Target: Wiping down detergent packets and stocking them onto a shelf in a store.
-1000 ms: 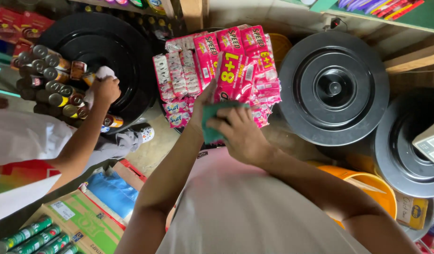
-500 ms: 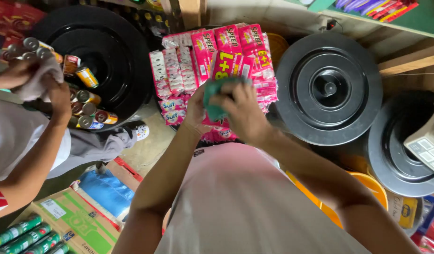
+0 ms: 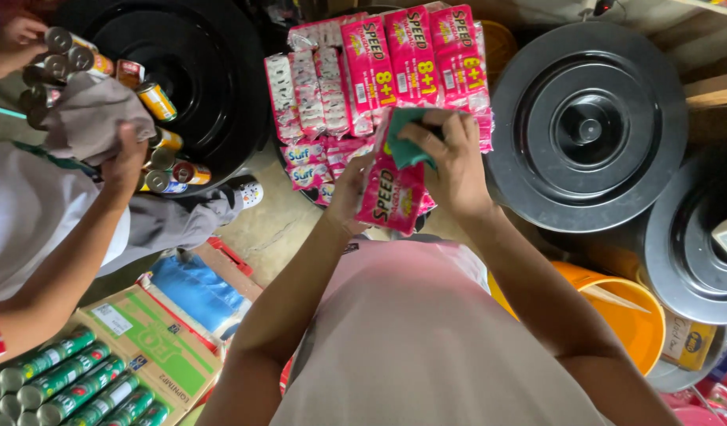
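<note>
My left hand (image 3: pixel 349 193) holds a pink sachet pack (image 3: pixel 391 197) upright from below. My right hand (image 3: pixel 450 158) presses a green cloth (image 3: pixel 403 140) against the top of that pack. Right behind it lies a pile of pink and white sachet strips (image 3: pixel 363 79) on a dark round surface. I am wearing a pink shirt (image 3: pixel 411 339).
At left another person's hand (image 3: pixel 127 158) rubs a grey cloth (image 3: pixel 87 118) over several cans (image 3: pixel 154 99) beside a black lid (image 3: pixel 198 71). Black bin lids (image 3: pixel 588 126) and an orange bucket (image 3: pixel 631 315) stand at right. A carton (image 3: pixel 150 339) and green bottles (image 3: pixel 64 379) sit lower left.
I have lifted one pink pack off the pile with my left hand and my right hand wipes it with the green cloth. The other person's hand and grey cloth moved over the cans.
</note>
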